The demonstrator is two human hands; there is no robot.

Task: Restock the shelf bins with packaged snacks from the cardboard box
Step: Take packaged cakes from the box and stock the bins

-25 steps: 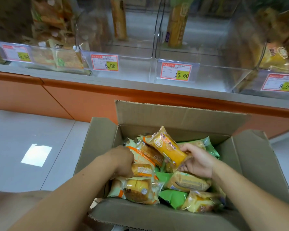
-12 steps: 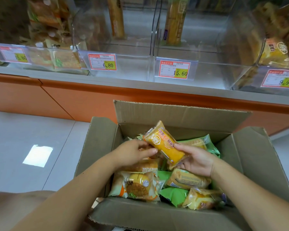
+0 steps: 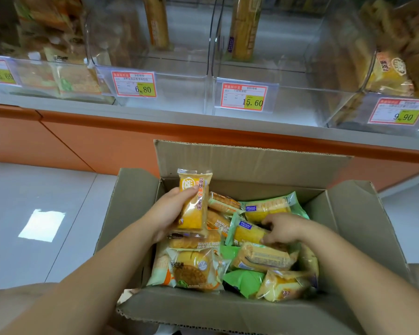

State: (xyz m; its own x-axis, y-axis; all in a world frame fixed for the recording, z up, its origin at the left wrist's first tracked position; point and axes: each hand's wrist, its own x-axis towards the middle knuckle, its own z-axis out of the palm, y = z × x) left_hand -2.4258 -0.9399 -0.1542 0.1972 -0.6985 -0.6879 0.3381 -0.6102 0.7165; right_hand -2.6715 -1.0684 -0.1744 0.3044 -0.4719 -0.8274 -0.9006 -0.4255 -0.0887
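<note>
Cardboard box (image 3: 252,163): one.
Hands: two – left hand (image 3: 169,213), right hand (image 3: 283,228).
Snack packets in or over box: at least ten showed; pile overlapped, exact total unclear.
- one orange packet (image 3: 195,204), held in left hand
- two green with blue labels – far green packet (image 3: 266,206), near green packet (image 3: 246,232)
- one round-cake packet (image 3: 189,269)

Clear bins (image 3: 179,97): four showed.
Price tags: four – ".60" tag (image 3: 0,73), "6.80" tag (image 3: 134,83), "15.60" tag (image 3: 244,96), "9.90" tag (image 3: 397,113).
Tall upright packets at bin backs: two – left tall packet (image 3: 155,22), right tall packet (image 3: 243,27).
</note>
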